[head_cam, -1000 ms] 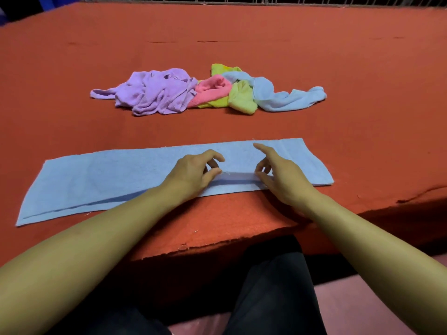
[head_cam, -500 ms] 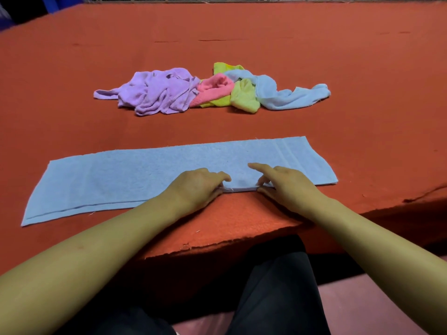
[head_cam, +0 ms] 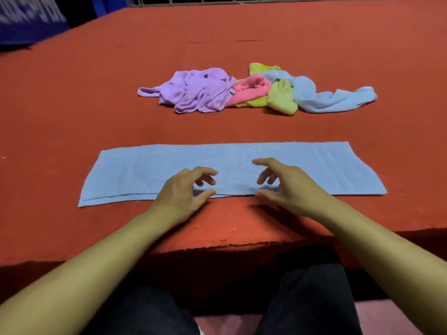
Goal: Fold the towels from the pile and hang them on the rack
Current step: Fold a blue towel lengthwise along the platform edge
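Here, both hands are hovering over the near edge of the folded blue towel (head_cam: 232, 170), which is lying flat as a long strip on the red table (head_cam: 72, 105). Left hand (head_cam: 183, 192): fingers loosely curled, thumb reaching toward the towel's near hem, nothing pinched as far as the view is showing; whether the thumb tip is touching cloth is hard to tell. Right hand (head_cam: 287, 187): fingers spread and relaxed, index pointing out over the towel, thumb sitting low beside the hem, holding nothing. The two hands are sitting near each other with a gap of bare towel between them.

Beyond the fingertips, well apart from the strip, the pile is lying crumpled: purple towel (head_cam: 196, 91) ahead of the left hand, pink towel (head_cam: 250, 89) and yellow-green towel (head_cam: 281, 97) in the middle, light blue towel (head_cam: 326, 97) trailing off past the right hand. Metal rack bars (head_cam: 217, 0) are showing at the table's far edge.
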